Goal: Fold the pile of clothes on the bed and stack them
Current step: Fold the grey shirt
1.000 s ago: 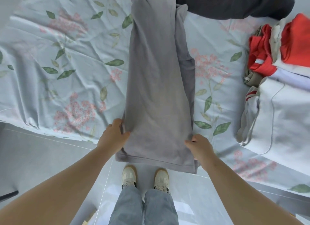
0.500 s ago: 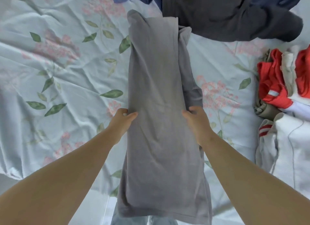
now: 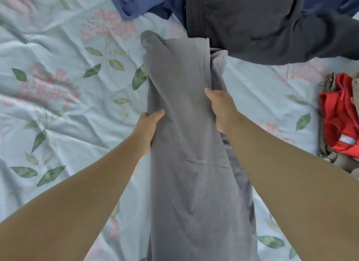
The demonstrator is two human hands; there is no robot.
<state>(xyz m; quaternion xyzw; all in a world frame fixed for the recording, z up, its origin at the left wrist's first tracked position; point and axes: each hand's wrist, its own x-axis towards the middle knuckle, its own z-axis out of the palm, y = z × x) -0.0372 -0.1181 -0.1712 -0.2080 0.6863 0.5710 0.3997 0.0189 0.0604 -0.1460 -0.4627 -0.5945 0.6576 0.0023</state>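
Folding step: left hand and right hand are clamping the side edges of the long grey fabric garment; probably needing a crosswise fold next.

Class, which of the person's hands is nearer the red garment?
Right. The right hand grips the grey garment on the side toward the red garment; the left hand grips its opposite side.

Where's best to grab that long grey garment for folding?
Its long edges near mid-length, from either side, where the left hand and right hand grip. The grey garment is a narrow strip, so that likely keeps it flat.
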